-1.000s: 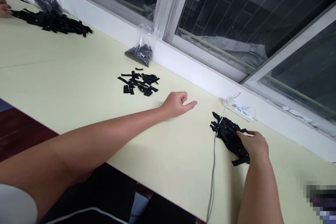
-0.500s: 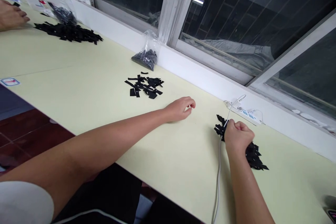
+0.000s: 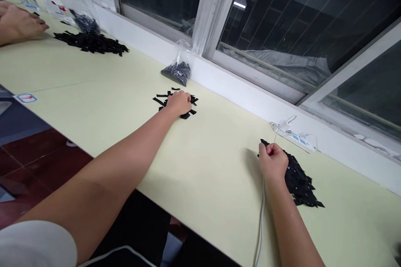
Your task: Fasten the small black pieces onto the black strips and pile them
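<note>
My left hand [image 3: 179,103] reaches down onto a small pile of black strips [image 3: 187,114], fingers curled in among them; the fingertips are hidden behind the hand. My right hand [image 3: 274,162] is closed in a fist-like pinch, thumb against the fingers, in front of a larger heap of flat black pieces [image 3: 300,181]. What lies inside its grip is too small or hidden to make out. A white cable [image 3: 261,217] passes behind the right hand toward the wall.
A clear bag of dark pieces [image 3: 179,71] stands by the window wall. A power strip [image 3: 294,136] lies along the wall at right. At far left, another person's hand [image 3: 20,23] rests near a black heap [image 3: 90,42] and a second bag [image 3: 84,21]. The pale table [image 3: 203,183] ends in front.
My left hand has moved left and away from me, from bare tabletop onto the small strip pile. My right hand has shifted slightly left, uncovering more of the heap.
</note>
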Available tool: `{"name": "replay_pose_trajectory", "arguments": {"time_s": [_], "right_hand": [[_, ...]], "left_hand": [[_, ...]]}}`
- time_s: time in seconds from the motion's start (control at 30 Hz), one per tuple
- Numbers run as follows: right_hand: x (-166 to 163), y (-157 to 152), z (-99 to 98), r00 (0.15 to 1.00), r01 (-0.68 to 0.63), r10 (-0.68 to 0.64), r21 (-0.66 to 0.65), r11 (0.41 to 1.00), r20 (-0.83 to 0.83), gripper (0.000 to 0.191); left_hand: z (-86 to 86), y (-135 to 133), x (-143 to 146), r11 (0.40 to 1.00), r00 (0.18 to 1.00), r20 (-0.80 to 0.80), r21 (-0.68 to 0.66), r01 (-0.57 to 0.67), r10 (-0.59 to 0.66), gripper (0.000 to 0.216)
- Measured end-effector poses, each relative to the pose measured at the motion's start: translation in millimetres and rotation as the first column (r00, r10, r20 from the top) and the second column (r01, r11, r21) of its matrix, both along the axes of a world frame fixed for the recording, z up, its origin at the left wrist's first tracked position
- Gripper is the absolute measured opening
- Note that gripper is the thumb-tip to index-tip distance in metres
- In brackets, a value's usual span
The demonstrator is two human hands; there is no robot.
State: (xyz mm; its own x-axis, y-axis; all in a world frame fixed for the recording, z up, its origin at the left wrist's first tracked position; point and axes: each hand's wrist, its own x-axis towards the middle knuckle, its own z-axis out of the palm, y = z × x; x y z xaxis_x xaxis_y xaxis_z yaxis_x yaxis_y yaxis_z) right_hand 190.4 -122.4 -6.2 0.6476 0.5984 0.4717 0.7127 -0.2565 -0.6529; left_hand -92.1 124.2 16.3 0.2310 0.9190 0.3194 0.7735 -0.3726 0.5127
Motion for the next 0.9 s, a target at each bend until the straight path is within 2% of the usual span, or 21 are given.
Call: {"name": "replay_pose_trajectory", "arguments": {"time_s": [0.07,0.13,0.3,0.67,0.77,0.83,0.9], "right_hand": [[-1.8,0.5,-0.3,1.0,-0.024,0.024,-0.008,1.0,0.004,0.035],[-3.1,0.8,-0.1,0.999,-0.034,0.034,-0.015,0.999,0.025,0.035],[-4.0,0.5,1.5,0.998,-0.036,0.038,-0.042,0.998,0.043,0.035],[-2.5,1.9,-0.7,0.996,-0.072,0.076,-0.095,0.993,0.042,0.035],[-1.1,2.2,-1.5,0.995,-0.078,0.083,-0.1,0.992,0.046,0.035],[-1.0,3.2,-2.6,0.995,-0.092,0.095,-0.089,0.992,0.034,0.035],[-3.5,5.0,-3.5,0.989,-0.15,0.149,-0.057,0.987,-0.016,0.032]], "left_hand": [[-3.3,-1.2,-0.1,0.999,0.984,-0.177,-0.036,0.028,-0.034,0.027],[-3.8,-3.2,1.6,0.996,0.962,-0.263,-0.049,0.069,-0.08,0.03],[-1.2,-5.8,5.3,0.995,0.956,-0.277,-0.045,0.088,-0.097,0.018],[0.6,-11.3,10.0,0.989,0.94,-0.31,-0.033,0.143,-0.146,0.016],[0.2,-13.3,14.9,0.984,0.961,-0.225,0.041,0.173,-0.16,0.017],[-1.9,-21.2,27.1,0.973,0.976,-0.058,0.087,0.214,-0.209,0.018],[-6.0,-37.2,46.6,0.949,0.93,0.185,0.066,0.309,-0.316,0.019]]}}
